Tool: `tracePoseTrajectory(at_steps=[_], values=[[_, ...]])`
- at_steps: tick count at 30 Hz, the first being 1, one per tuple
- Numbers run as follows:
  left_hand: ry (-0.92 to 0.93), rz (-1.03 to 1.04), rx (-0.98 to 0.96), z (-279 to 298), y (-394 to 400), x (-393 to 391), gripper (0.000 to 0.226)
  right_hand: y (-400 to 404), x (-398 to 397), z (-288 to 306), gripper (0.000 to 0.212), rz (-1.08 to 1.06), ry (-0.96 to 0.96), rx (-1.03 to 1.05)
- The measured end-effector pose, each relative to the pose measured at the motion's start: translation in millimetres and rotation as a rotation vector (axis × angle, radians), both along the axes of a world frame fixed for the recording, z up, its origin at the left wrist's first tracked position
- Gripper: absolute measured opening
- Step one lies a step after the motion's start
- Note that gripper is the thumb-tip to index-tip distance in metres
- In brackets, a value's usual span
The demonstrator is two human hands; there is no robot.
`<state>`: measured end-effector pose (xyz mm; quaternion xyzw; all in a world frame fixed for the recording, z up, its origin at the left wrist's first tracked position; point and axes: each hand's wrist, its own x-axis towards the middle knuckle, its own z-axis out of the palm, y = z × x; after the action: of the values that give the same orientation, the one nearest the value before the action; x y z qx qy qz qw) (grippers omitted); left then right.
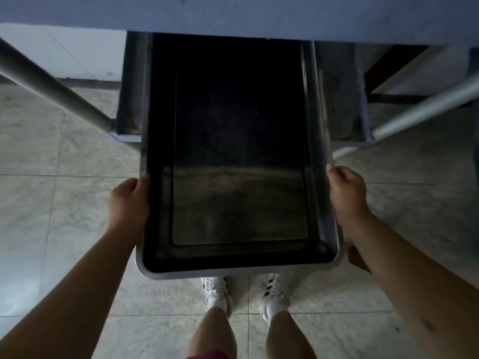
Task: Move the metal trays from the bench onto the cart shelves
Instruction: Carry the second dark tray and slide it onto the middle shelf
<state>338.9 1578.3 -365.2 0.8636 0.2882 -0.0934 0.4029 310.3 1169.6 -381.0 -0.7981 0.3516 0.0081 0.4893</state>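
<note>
tray (238, 156) between cart rails (131, 89), both hands gripping.

Clearance around the metal tray (238, 257) at the cart.
Shelf edge (233, 14) overhangs its far end; slanting rails (51, 86) flank both sides; open floor (64, 229) behind.

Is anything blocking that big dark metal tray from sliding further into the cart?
Nothing visible does. The dark metal tray, gripped by the left hand and right hand, is already partly under the grey shelf; deeper inside is too dark to judge.
</note>
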Motion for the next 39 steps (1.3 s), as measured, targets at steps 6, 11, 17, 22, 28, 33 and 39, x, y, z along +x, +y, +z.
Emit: tracePoseTrajectory(at_steps=[6,11,17,22,28,33,39], values=[[-0.024,0.022,-0.02,-12.9,-0.5,20.2,0.055,0.0,32.6,-20.1,0.044,0.017,-0.04,0.042],[-0.026,0.058,-0.091,-22.9,-8.4,27.5,0.052,-5.3,57.1,-29.3,0.043,0.031,-0.014,0.006],[-0.045,0.157,-0.186,-33.7,-11.7,35.6,0.046,-13.4,89.0,-38.1,0.044,0.104,-0.013,0.003],[-0.025,0.228,-0.323,-33.3,-19.9,38.4,0.036,-22.7,128.5,-34.7,0.043,0.314,0.073,-0.136],[-0.004,0.314,-0.367,-25.1,-31.6,35.4,0.035,-30.3,72.7,-15.9,0.049,0.028,0.1,-0.214],[-0.003,0.364,-0.421,-29.6,-45.4,27.0,0.032,49.7,-60.5,-6.8,0.027,-0.271,0.142,0.265],[-0.06,0.465,-0.411,-39.4,-88.9,1.3,0.036,80.8,-49.2,-11.5,0.009,-0.458,-0.07,0.503]])
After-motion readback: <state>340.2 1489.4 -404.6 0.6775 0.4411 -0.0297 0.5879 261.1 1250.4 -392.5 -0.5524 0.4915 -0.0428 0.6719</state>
